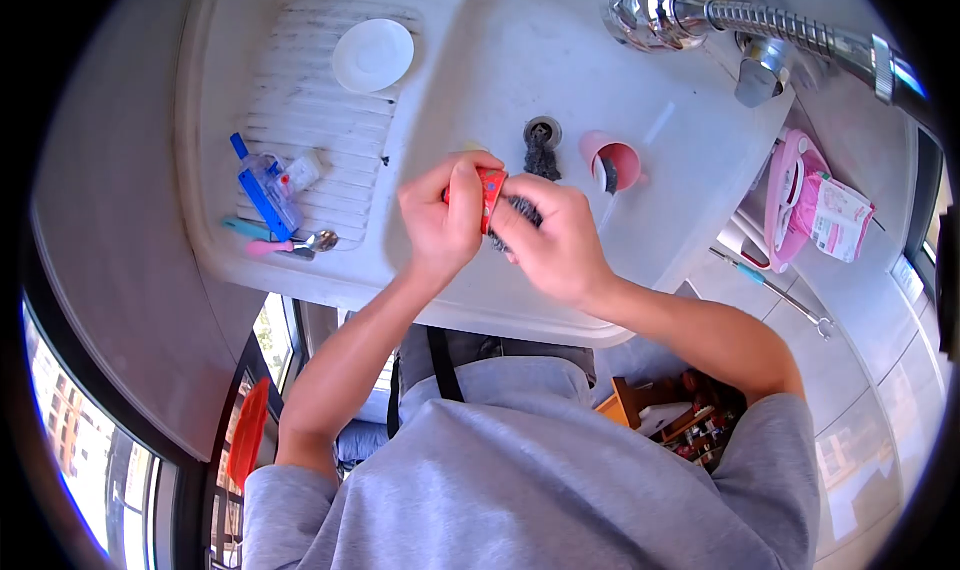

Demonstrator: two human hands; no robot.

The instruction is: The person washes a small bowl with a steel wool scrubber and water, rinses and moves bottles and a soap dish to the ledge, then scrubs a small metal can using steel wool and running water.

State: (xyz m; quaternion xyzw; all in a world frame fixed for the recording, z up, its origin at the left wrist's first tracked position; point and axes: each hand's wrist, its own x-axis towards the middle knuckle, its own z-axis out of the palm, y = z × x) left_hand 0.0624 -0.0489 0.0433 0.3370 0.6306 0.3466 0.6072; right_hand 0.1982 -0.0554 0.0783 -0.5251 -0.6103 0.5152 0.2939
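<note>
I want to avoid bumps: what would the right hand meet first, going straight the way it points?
Likely the red patterned item in the left hand; the right hand already looks close beside it, though depth is unclear.

No legible text; print on pink-and-white packet (842,222) too small to read

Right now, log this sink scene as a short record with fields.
left hand: holds red patterned item
right hand: grips grey scrubber, close against the red item
at drain: dark fibrous clump
basin, right side: pink cup, something dark inside
drainboard: white plate, blue-and-clear item, metal spoon
upper right: chrome faucet
</note>
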